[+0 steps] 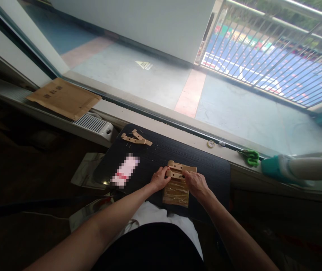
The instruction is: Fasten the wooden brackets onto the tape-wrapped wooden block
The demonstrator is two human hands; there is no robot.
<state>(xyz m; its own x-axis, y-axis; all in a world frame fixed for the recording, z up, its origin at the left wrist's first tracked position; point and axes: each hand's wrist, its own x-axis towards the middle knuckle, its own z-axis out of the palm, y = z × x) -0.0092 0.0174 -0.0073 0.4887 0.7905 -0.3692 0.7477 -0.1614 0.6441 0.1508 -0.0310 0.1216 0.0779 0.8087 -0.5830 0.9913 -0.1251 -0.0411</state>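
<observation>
fingers of the left hand (pixel 160 178) grip the left end of a holed wooden piece (pixel 175 175); those of the right hand (pixel 196 182) bend at its right end, their hold too small to tell. the piece is at the black table (pixel 213 169), just beyond a shiny brown slab (pixel 176 195).

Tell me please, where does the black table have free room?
The table looks bare between the right hand and its own right edge; a smaller patch lies between the left hand and the upper-left wooden pieces. Crowded: the middle, where both hands touch wooden parts beside a shiny yellowish thing.
</observation>
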